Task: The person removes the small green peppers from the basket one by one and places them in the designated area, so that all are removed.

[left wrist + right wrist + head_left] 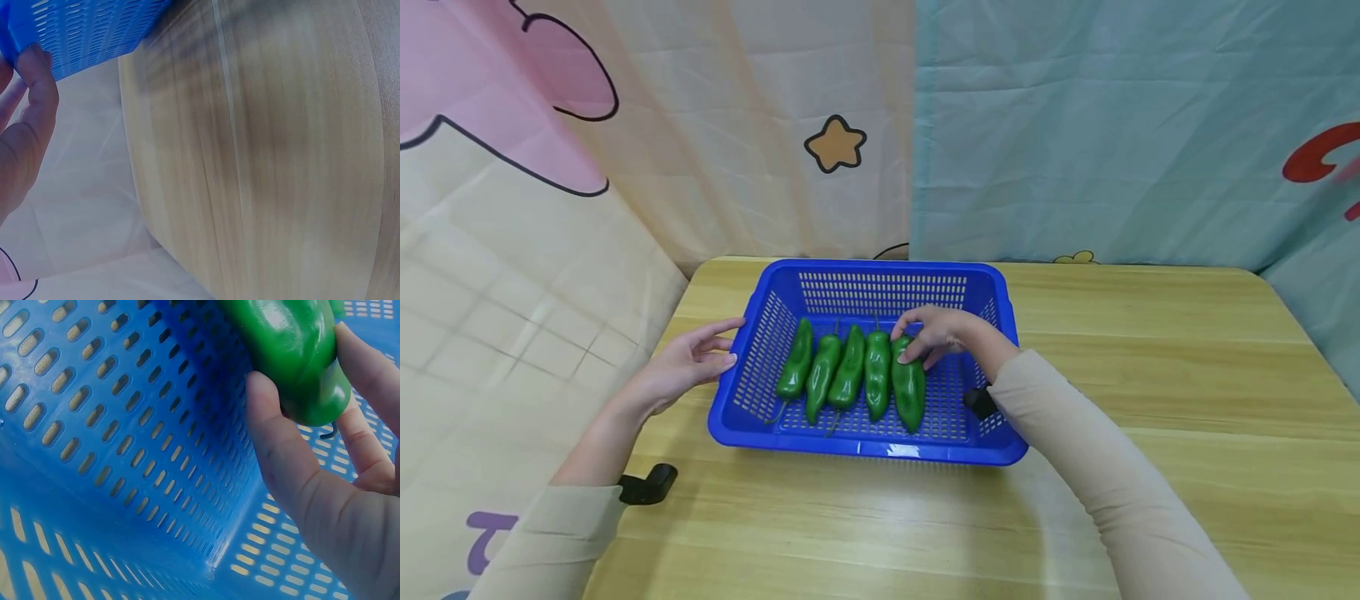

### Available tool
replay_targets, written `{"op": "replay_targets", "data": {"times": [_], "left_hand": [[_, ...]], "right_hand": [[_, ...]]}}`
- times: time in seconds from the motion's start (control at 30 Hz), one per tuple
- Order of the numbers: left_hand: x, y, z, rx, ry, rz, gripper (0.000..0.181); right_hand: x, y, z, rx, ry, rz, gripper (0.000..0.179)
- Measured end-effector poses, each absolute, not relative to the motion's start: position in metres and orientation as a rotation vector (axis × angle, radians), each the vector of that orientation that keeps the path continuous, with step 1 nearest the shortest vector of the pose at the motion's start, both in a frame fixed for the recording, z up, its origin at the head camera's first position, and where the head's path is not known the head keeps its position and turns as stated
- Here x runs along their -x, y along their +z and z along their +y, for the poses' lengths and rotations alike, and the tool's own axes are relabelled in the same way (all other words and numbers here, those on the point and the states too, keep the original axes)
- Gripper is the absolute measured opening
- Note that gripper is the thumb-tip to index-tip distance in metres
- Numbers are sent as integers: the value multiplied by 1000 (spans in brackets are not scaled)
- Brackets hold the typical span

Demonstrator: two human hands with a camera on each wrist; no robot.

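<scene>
Several glossy green peppers (847, 371) lie side by side in a blue perforated plastic basket (880, 451). With thumb and fingers, my right hand (942, 328) pinches the stem end of the rightmost green pepper (909, 393). The right wrist view has that pepper (294, 356) between the thumb and fingers, its short dark stem showing below. My left hand (681, 364) touches the left rim of the basket, fingers spread and extended. In the left wrist view a thumb (39, 94) presses at the basket's side.
The basket stands on a light wooden table (1187, 400). Printed curtains (1075, 125) hang behind the table and along its left side. A black wrist mount (650, 485) is on the left forearm, another (980, 403) on the right, over the basket.
</scene>
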State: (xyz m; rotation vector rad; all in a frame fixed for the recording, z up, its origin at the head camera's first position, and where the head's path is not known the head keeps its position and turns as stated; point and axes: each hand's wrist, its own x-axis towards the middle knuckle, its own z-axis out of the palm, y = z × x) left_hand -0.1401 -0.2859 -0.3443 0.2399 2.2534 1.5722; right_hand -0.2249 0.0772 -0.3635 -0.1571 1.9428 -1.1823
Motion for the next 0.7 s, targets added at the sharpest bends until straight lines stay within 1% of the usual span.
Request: {"op": "replay_targets", "data": {"times": [0.37,0.7], "left_hand": [[140,-342,-286,-227,1542,2274,60],[141,-342,-285,-202,1552,2248,63]], "right_hand": [[224,-359,78,208,-1257,1913,38],[223,-351,80,219,-1306,1905,38]]}}
